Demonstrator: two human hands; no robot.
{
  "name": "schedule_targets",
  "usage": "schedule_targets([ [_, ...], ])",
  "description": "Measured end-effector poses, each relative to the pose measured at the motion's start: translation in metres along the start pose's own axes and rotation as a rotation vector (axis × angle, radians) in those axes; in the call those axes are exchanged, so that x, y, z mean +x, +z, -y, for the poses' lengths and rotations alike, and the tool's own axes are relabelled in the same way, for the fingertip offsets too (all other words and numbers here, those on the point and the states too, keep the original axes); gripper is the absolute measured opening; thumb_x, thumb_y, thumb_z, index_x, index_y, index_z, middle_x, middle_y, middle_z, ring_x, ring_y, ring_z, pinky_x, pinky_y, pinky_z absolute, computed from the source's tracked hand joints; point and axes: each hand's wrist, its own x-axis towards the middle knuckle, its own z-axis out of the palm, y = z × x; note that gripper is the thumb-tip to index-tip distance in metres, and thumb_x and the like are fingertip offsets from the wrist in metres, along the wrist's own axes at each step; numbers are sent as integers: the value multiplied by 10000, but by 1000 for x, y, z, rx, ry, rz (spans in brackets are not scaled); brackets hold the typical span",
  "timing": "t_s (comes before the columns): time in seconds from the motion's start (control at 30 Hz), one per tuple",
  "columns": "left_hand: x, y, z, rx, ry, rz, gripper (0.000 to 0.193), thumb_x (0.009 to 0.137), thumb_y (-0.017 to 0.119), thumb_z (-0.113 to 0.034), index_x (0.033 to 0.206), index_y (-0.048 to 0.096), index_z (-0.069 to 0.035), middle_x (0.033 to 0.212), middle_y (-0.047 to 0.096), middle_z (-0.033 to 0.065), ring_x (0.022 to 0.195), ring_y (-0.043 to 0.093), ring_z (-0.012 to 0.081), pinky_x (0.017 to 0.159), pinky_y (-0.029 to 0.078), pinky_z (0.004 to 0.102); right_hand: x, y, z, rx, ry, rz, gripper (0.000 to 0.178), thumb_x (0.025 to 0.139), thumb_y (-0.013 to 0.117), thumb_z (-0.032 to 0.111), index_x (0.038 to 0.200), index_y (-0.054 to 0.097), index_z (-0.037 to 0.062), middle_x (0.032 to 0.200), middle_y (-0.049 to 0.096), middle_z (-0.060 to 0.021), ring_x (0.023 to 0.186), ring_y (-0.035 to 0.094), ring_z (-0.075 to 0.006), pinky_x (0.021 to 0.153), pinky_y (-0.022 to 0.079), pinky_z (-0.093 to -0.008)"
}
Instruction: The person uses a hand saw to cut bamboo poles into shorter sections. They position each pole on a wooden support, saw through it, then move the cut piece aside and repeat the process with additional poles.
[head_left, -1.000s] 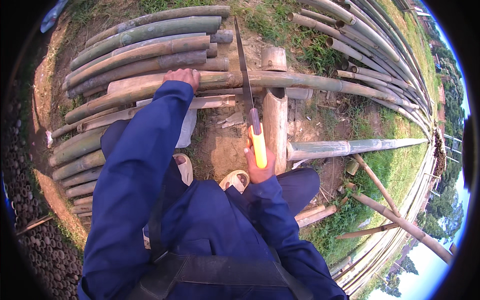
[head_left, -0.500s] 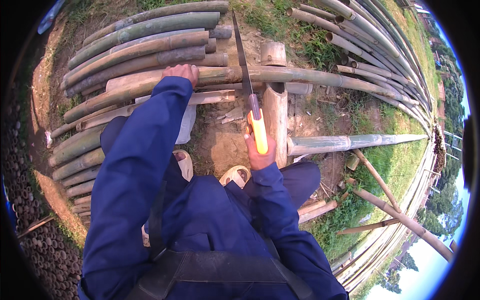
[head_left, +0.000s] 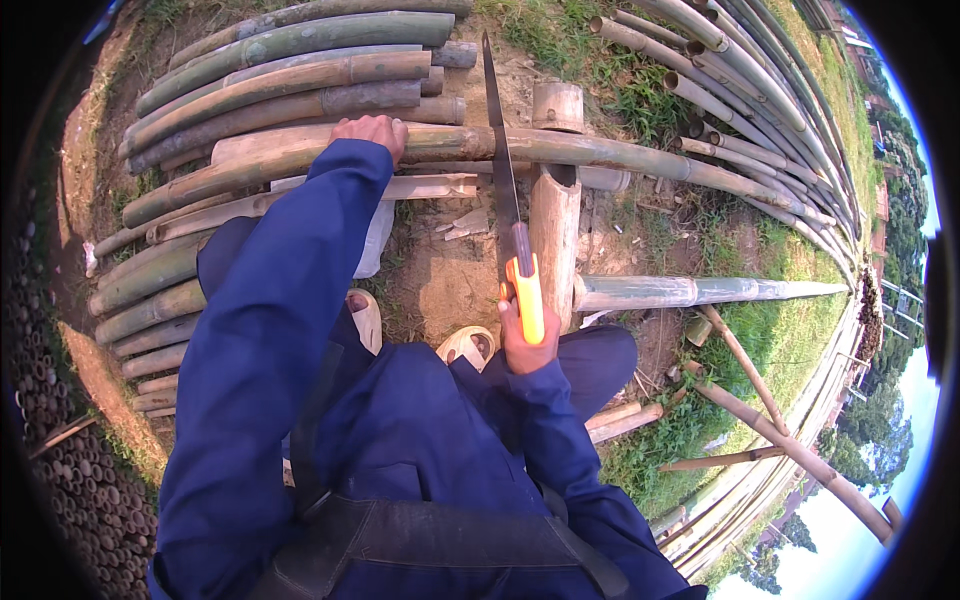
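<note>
A long bamboo pole (head_left: 620,154) runs across in front of me, resting over an upright-lying bamboo support (head_left: 553,225) with a notched end. My left hand (head_left: 372,133) is closed over the pole, left of the saw. In my right hand (head_left: 528,340) is a handsaw (head_left: 507,190) with a yellow handle and a long dark blade. The blade points away from me and crosses the pole just left of the support, at or against it. Whether its teeth are in a cut I cannot tell.
Cut bamboo lengths (head_left: 300,40) lie stacked at the left. Long poles (head_left: 760,80) lie bundled at the far right. Another thick pole (head_left: 650,291) stretches right from the support. Propped bamboo legs (head_left: 800,445) stand at the lower right. Many cut ends (head_left: 90,500) show at lower left.
My right hand has drawn the saw back toward me, so more of the blade is on my side of the pole. The left hand keeps its place on the pole.
</note>
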Motion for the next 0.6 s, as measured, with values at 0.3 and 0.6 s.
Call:
schedule_targets([
  [0.3,3,-6,3,42,-44,47,509,1007,393,-437,1083,754,-86,1016,732,227,980,701,413,942,517,493,-86,-22,-23,39,-93,10,470,917,655,-6,1378,570,-33,1114,719,-123,1019,660,-134,927,501,-284],
  [0.6,3,-9,-5,14,3,4,507,1008,392,-428,1064,756,-78,1016,727,236,981,697,414,933,518,489,49,30,-29,5,-343,-69,136,918,708,74,885,609,-13,721,580,-25,649,569,-133,595,471,-302],
])
